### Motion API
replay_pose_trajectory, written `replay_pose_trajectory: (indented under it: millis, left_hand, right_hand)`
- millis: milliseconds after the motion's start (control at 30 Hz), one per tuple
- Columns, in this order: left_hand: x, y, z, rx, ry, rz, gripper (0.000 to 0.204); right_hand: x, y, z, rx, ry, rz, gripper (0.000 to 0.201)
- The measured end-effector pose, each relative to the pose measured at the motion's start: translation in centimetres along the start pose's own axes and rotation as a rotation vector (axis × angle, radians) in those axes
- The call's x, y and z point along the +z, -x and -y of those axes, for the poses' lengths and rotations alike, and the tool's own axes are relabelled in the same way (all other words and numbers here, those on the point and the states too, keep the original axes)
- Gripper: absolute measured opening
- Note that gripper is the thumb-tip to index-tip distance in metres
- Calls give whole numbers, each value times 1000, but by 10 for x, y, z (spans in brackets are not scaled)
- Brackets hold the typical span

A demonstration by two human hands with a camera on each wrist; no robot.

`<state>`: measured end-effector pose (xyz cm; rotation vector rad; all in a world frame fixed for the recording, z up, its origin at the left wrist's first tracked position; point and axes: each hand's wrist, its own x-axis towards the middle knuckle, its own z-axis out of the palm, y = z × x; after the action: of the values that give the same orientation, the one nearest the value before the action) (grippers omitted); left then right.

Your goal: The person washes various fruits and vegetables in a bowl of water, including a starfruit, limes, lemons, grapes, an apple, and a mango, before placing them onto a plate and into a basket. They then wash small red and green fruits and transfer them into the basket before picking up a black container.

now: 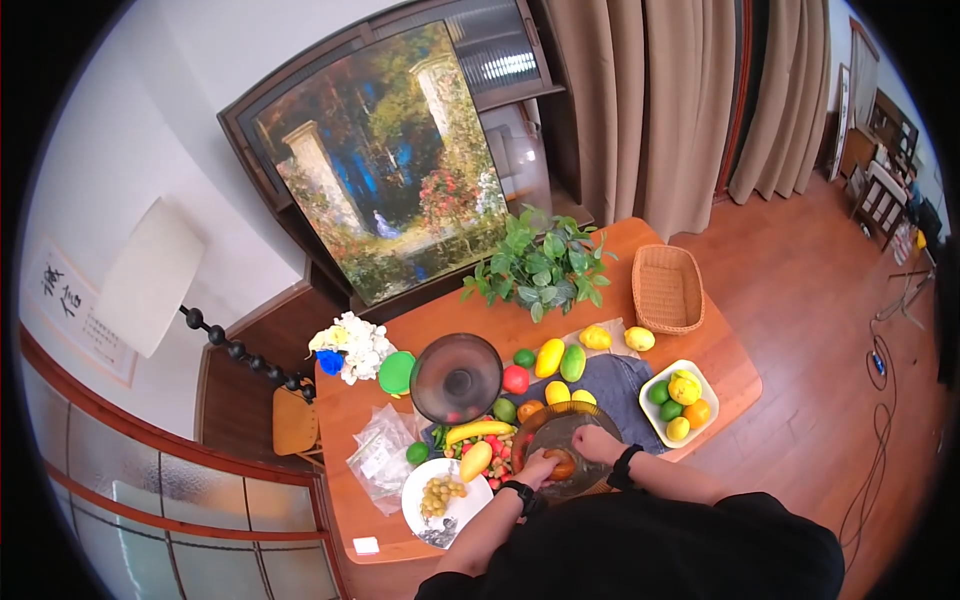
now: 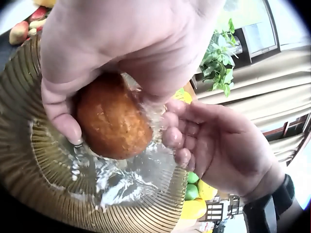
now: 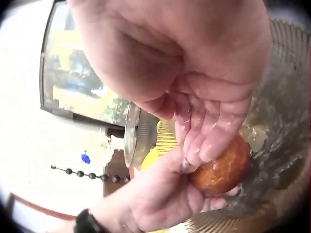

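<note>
A wet, orange-brown round fruit (image 2: 114, 119) is gripped by my left hand (image 2: 126, 43), whose thumb and fingers curl round it, over a ribbed amber glass bowl (image 2: 146, 216) of water. In the right wrist view, my right hand (image 3: 180, 58) has its loosely bent, wet fingers at the top of the fruit (image 3: 223, 167); whether they touch it is hard to tell. The head view has both the left hand (image 1: 537, 468) and the right hand (image 1: 597, 444) over the bowl (image 1: 530, 425) near the table's front edge.
Left of the bowl are a white plate (image 1: 465, 510) with grapes, a banana (image 1: 478, 431) and small red fruits. A white tray (image 1: 706, 400) of fruit stands right. Behind are a dark glass bowl (image 1: 456, 378), several loose fruits, a plant (image 1: 540, 265) and a wicker basket (image 1: 668, 290).
</note>
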<state>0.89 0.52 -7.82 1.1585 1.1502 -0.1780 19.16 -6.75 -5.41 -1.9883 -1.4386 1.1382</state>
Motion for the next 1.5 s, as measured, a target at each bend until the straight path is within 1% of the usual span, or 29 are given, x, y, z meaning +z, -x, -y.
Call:
replay_pose_trajectory:
  millis: [67, 100, 167, 200, 267, 300, 333, 433, 500, 533, 600, 633, 667, 733, 800, 833, 900, 933, 1000, 1067, 1100, 1200, 1233, 1267, 1300, 1400, 1433, 1467, 1500]
  left_hand:
    - [-1, 3, -7, -59, 14, 2, 46]
    - [-2, 2, -7, -120, 30, 4, 48]
    - [-1, 0, -5, -137, -1, -31, 47]
    - [-2, -1, -3, -155, -33, -66, 45]
    - [-1, 7, -5, -127, 33, -93, 46]
    - [0, 9, -4, -102, 104, -116, 47]
    - [-1, 8, -3, -102, 107, -117, 47]
    - [-2, 9, -5, -115, 244, -1, 47]
    - [-1, 7, -8, -133, 188, 35, 46]
    - [0, 6, -8, -131, 188, 33, 46]
    - [1, 2, -7, -77, 99, 86, 51]
    - [2, 3, -7, -76, 97, 87, 51]
    - [2, 4, -7, -36, 161, 147, 50]
    - [-2, 1, -4, 6, 227, 203, 50]
    - [-7, 2, -4, -65, 460, 326, 46]
    - [-10, 5, -7, -65, 460, 326, 46]
    - [-13, 13, -17, -187, 714, 402, 48]
    - [-11, 24, -25, -188, 712, 401, 48]
    - [-6, 42, -37, -84, 421, 232, 48]
    - [-9, 33, -30, -49, 351, 266, 45]
    - [-12, 28, -24, -14, 281, 298, 42]
    - [-13, 16, -13, 33, 195, 334, 36]
    - [-11, 11, -7, 32, 195, 335, 36]
    - [-9, 6, -1, 12, 161, 239, 34]
    - [-8, 1, 5, -8, 127, 143, 32]
    - [-6, -14, 16, -52, 156, 152, 39]
    - [-3, -8, 12, -52, 155, 154, 39]
    - [0, 0, 5, -57, 151, 125, 45]
    - [2, 7, -1, -60, 147, 94, 50]
  right_hand:
    - [14, -6, -15, 60, 299, -339, 29]
    - [14, -10, -19, 58, 298, -341, 29]
    - [15, -17, -27, 195, 220, -154, 27]
    - [13, -15, -20, 192, 217, -156, 27]
    - [-2, -9, 3, 394, -976, 231, 27]
    - [-7, -7, 8, 310, -1046, 341, 28]
    - [-11, -4, 14, 310, -1043, 344, 28]
    - [-14, -2, 13, 237, -829, 339, 29]
    - [-9, -7, -1, 54, 46, -23, 34]
    - [-6, -10, -4, 52, 46, -24, 34]
    - [-3, -13, -8, 323, -178, 308, 39]
    - [-7, 2, 11, 374, -410, 330, 45]
    - [-3, 4, 14, 373, -411, 329, 45]
    - [5, 9, 24, 400, -635, 386, 51]
    - [5, 9, 28, 380, -578, 379, 52]
    - [5, 8, 30, 403, -537, 358, 50]
    - [6, 7, 34, 425, -501, 336, 49]
    - [6, 6, 35, 380, -486, 388, 48]
    - [9, 7, 35, 334, -471, 438, 47]
    - [20, 8, 22, 286, -685, 408, 48]
    - [19, 7, 17, 284, -682, 410, 48]
    - [10, 1, -4, 333, -743, 347, 41]
    - [5, -3, -10, 222, -336, 151, 36]
    - [0, -7, -16, 108, 71, -45, 31]
    - [-3, -2, -9, 117, 90, -209, 29]
    - [8, -11, -21, 100, 209, -327, 28]
    - [26, -27, -77, 103, 209, -328, 28]
    - [44, -47, -125, -108, 199, -36, 27]
    - [58, -93, -131, -318, 185, 257, 27]
